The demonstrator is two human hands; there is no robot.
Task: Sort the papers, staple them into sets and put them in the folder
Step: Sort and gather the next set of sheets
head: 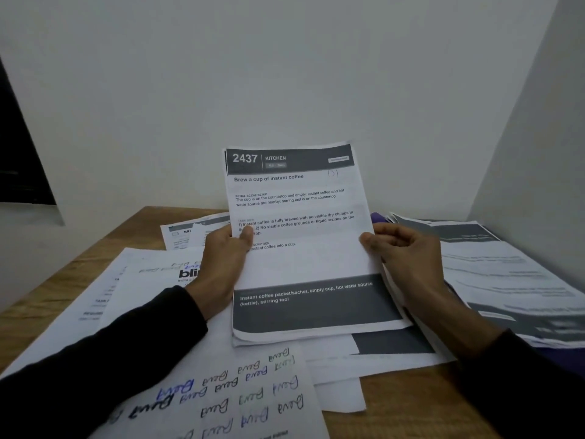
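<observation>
Both hands hold printed sheaf (300, 236) tilted up above wooden table (38, 299), top sheet headed "2437 KITCHEN". Left hand (223, 258) pinches left edge, thumb over text. Right hand (402, 248) grips right edge, fingers curled. Scribbled sheet (240, 391) lies nearest. Second pile (506, 274) at right rests on purple folder (378, 217), mostly hidden.

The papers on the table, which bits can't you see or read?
- Head view: the left hand thumb covers words on the held coffee sheet.
- The pile of printed sheets on the right is too blurred to read.
- The scribbled sheet is cut off by the bottom edge.
</observation>
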